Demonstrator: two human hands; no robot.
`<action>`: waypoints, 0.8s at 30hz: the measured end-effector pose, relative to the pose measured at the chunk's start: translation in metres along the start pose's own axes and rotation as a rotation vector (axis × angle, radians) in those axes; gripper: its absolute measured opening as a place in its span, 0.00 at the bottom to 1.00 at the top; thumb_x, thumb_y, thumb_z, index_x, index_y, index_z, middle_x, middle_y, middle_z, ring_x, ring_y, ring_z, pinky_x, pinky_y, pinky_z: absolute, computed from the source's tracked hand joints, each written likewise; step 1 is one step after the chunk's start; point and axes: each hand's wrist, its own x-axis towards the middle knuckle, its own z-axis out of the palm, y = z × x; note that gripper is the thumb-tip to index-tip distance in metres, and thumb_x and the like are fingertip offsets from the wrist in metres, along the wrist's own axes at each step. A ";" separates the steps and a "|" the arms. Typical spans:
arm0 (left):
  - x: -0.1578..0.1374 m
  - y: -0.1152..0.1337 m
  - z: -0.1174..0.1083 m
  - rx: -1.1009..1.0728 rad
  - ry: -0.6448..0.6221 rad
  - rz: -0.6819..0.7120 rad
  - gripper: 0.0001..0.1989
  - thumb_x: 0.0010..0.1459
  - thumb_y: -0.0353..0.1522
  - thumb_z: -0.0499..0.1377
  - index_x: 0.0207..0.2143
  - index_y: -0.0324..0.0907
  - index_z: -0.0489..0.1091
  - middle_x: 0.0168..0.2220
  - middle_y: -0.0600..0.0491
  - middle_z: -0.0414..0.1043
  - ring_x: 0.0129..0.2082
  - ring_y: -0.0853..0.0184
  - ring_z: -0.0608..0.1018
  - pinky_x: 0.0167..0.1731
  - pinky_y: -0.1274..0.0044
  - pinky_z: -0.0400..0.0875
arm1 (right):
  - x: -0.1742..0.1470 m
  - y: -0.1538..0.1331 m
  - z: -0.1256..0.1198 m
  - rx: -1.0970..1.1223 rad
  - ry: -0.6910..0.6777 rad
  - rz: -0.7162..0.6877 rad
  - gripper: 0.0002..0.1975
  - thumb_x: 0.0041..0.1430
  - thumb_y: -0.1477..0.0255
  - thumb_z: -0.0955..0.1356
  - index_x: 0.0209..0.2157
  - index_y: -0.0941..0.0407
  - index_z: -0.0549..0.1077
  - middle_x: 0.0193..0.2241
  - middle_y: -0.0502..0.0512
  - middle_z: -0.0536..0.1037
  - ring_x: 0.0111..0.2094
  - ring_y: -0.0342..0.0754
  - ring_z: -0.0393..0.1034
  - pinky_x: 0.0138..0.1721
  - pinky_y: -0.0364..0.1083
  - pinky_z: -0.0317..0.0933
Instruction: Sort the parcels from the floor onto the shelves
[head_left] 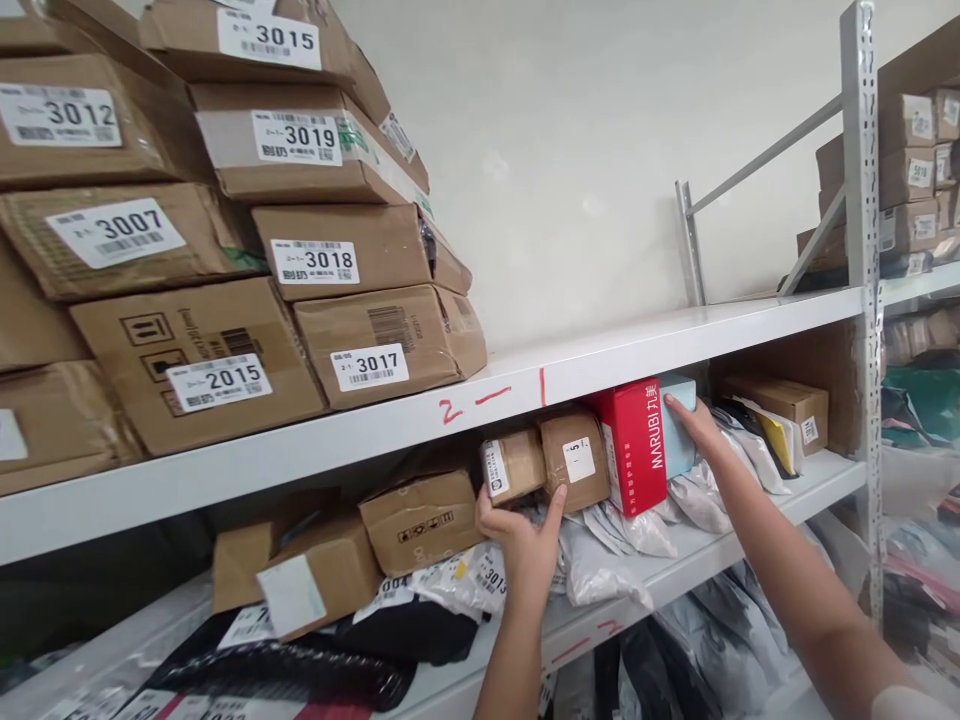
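Note:
On the middle shelf, my left hand (521, 535) grips a small cardboard box (514, 468) from below, its fingers at the left side and its thumb at the lower right. The thumb tip lies against a neighbouring cardboard box (576, 460) with a white label. Next to that stands an upright red MARUBI box (637, 450). At its right is a light-blue box (679, 440), held at its right edge by my right hand (696, 425). One digit of that hand rests on the box's front; the other fingers are hidden behind.
Plastic mailing bags (600, 565) lie under the boxes. More cartons (420, 520) sit to the left on this shelf. Labelled cartons (367, 350) are stacked on the upper shelf (637, 350). A perforated metal post (862, 250) stands at the right.

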 end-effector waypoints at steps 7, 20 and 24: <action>-0.019 -0.010 -0.009 0.147 0.098 0.068 0.50 0.50 0.50 0.68 0.65 0.37 0.47 0.62 0.33 0.45 0.70 0.40 0.48 0.67 0.46 0.52 | -0.023 0.013 0.005 -0.167 0.187 -0.258 0.53 0.49 0.39 0.67 0.66 0.59 0.55 0.67 0.71 0.61 0.68 0.64 0.58 0.68 0.61 0.52; -0.034 -0.025 -0.019 0.437 0.105 0.058 0.58 0.53 0.59 0.61 0.68 0.25 0.44 0.62 0.23 0.51 0.67 0.33 0.55 0.64 0.42 0.51 | -0.009 0.054 0.003 -0.305 0.291 -0.157 0.61 0.48 0.40 0.69 0.71 0.64 0.46 0.66 0.77 0.61 0.69 0.71 0.53 0.67 0.65 0.51; -0.038 -0.022 -0.024 0.451 0.062 -0.044 0.60 0.55 0.58 0.60 0.70 0.25 0.38 0.64 0.22 0.50 0.69 0.34 0.51 0.65 0.43 0.51 | -0.016 0.066 0.000 -0.420 0.257 -0.223 0.60 0.49 0.44 0.70 0.70 0.66 0.44 0.63 0.79 0.63 0.64 0.72 0.60 0.62 0.66 0.58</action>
